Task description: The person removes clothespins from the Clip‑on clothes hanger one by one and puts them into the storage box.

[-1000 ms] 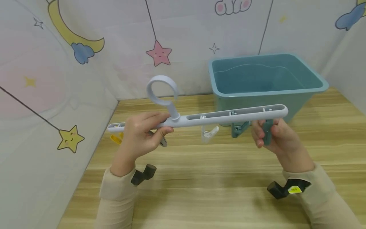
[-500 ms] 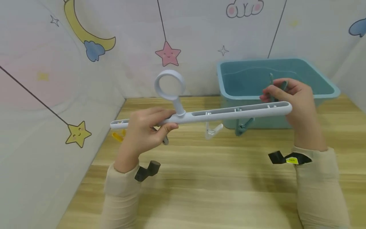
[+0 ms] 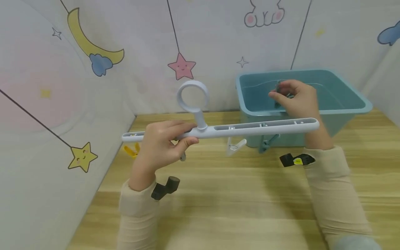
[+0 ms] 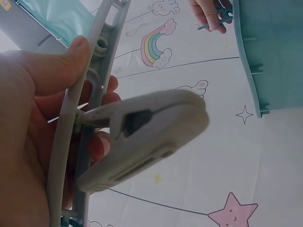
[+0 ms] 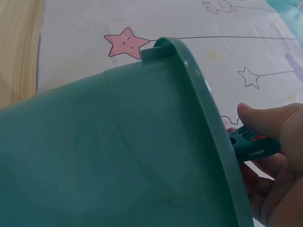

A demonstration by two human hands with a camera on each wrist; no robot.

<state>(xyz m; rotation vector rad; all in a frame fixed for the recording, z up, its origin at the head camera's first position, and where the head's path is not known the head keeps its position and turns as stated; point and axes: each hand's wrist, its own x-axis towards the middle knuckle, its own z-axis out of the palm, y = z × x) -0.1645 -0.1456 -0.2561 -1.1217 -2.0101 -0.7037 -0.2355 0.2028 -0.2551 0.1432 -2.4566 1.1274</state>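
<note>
Gripping hanger point(image 3: 262, 131) are left fingers point(image 3: 179, 130), right fingers point(image 3: 280, 98) pinching teal clip point(image 5: 248, 147); yellow label point(image 3: 298, 161) illegible.

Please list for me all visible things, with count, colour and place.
Hanger: 1, whitish, in the left hand
Yellow clip: 1, yellow, under the hanger's left end
Grey clip: 1, grey, under the hanger, by the left hand
White clip: 1, white, under the hanger's right half
Hanging teal clip: 1, teal, right of the white clip
Loose teal clip: 1, teal, in the right hand
Bin: 1, teal, on the table, back right
Table: 1, wood-coloured, below
Printed wall covering: sheet count unclear, whitish, behind and beside
Pale shape: 1, bluish-grey, lower right edge, unclear
Wrist cameras: 2, black, one per wrist
Sleeves: 2, beige, lower left and right
Hands: 2, bare, holding hanger and loose clip
</note>
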